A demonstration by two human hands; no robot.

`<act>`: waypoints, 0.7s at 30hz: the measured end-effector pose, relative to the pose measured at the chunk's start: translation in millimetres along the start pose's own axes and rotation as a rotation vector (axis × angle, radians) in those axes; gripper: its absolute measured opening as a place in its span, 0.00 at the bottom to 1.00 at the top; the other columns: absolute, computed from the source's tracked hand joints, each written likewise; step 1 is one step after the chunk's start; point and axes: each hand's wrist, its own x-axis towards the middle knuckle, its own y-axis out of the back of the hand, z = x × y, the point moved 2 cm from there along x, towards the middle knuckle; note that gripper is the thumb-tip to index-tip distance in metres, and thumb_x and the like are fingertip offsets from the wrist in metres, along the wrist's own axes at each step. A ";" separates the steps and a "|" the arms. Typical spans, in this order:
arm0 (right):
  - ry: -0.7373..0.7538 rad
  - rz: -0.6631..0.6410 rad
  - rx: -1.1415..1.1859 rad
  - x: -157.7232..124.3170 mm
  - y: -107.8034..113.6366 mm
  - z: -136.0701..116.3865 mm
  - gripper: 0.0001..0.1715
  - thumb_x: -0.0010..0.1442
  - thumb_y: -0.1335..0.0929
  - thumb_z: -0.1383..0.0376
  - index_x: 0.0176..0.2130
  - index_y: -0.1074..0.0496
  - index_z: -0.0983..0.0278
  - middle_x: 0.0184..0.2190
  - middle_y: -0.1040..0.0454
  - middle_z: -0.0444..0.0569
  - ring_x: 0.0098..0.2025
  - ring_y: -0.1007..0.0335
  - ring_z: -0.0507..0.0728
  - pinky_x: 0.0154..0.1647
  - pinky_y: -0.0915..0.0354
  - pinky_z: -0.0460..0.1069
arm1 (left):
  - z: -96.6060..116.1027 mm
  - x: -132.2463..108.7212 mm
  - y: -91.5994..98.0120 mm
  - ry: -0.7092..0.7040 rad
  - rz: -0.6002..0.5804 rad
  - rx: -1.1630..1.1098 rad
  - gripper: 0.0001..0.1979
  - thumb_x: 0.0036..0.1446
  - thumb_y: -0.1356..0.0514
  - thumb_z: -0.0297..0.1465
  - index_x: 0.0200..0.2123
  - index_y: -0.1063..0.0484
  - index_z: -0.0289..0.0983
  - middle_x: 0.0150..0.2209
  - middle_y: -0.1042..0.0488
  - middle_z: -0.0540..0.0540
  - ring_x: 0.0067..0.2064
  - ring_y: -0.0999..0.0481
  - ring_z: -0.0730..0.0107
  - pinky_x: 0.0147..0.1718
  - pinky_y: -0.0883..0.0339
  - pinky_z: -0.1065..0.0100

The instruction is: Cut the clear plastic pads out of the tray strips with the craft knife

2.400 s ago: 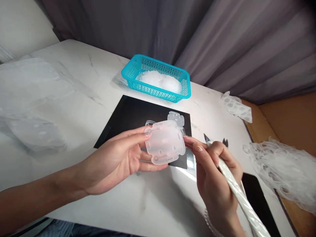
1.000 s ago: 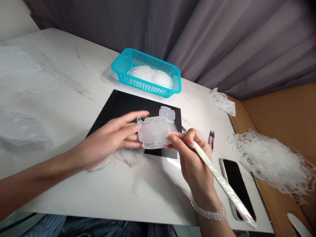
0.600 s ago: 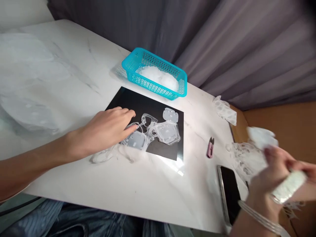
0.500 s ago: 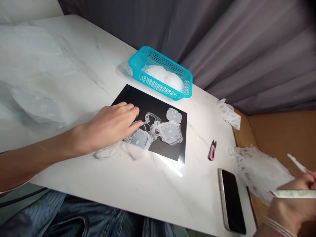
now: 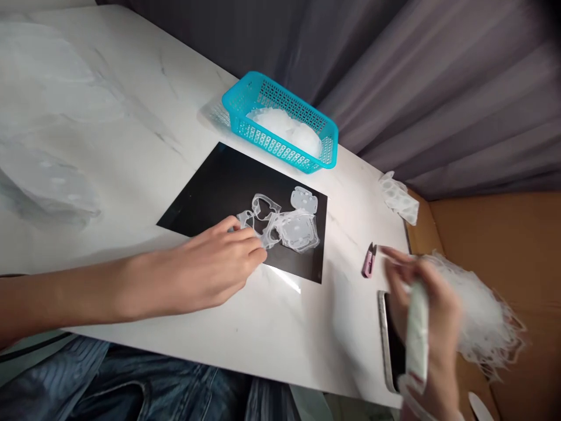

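My left hand bends over the lower edge of a black sheet, its fingers closed on a translucent plastic piece that they mostly cover. To the right on the sheet lie a rounded translucent plate inside a thin frame and a smaller plate. Smeared by motion, my right hand is above the phone. A pale greenish, flat strip-like thing lies along its palm, gripped by the fingers; its kind is unclear. Pink thread snips lie just left of the fingertips.
A blue basket holding translucent white pieces stands behind the sheet. The phone lies at the table's right, partly covered. A heap of clear scraps sits beyond it over brown cardboard. White pieces lie at the far right edge.
My left hand has come down toward the sheet's lower edge and closed its fingers. The right hand has swung in from the far right, over the phone. The view has shifted slightly.
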 end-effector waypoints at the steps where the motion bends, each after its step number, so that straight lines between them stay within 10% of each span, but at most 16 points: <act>1: -0.003 -0.173 0.119 -4.9 -16.7 -25.6 0.21 0.60 0.30 0.57 0.25 0.43 0.58 0.42 0.18 0.54 0.40 0.21 0.63 0.39 0.32 0.56 | -1.6 1.7 6.3 0.057 -0.008 -0.181 0.09 0.65 0.50 0.26 0.32 0.35 0.39 0.31 0.30 0.50 0.33 0.32 0.68 0.39 0.39 0.62; 4: -0.088 -0.483 0.430 -14.4 -53.0 -77.1 0.23 0.62 0.29 0.58 0.26 0.45 0.59 0.41 0.18 0.51 0.39 0.23 0.58 0.39 0.33 0.52 | -9.7 6.4 25.3 0.328 0.033 -0.777 0.08 0.68 0.49 0.35 0.35 0.36 0.40 0.29 0.30 0.54 0.28 0.33 0.72 0.30 0.39 0.69; 10: -0.334 -0.552 1.050 -5.5 -81.5 -94.7 0.23 0.60 0.25 0.61 0.29 0.43 0.60 0.26 0.31 0.37 0.29 0.35 0.48 0.32 0.39 0.43 | -21.8 10.5 35.5 0.480 0.254 -1.549 0.09 0.66 0.46 0.33 0.33 0.32 0.38 0.31 0.30 0.52 0.33 0.29 0.74 0.34 0.33 0.73; 21: -0.328 -0.461 1.174 7.7 -79.9 -139.5 0.25 0.54 0.23 0.70 0.27 0.44 0.61 0.27 0.25 0.37 0.26 0.30 0.47 0.26 0.36 0.42 | -30.2 -22.3 49.7 0.618 0.439 -1.260 0.11 0.62 0.40 0.42 0.41 0.32 0.43 0.33 0.24 0.53 0.37 0.22 0.67 0.35 0.30 0.71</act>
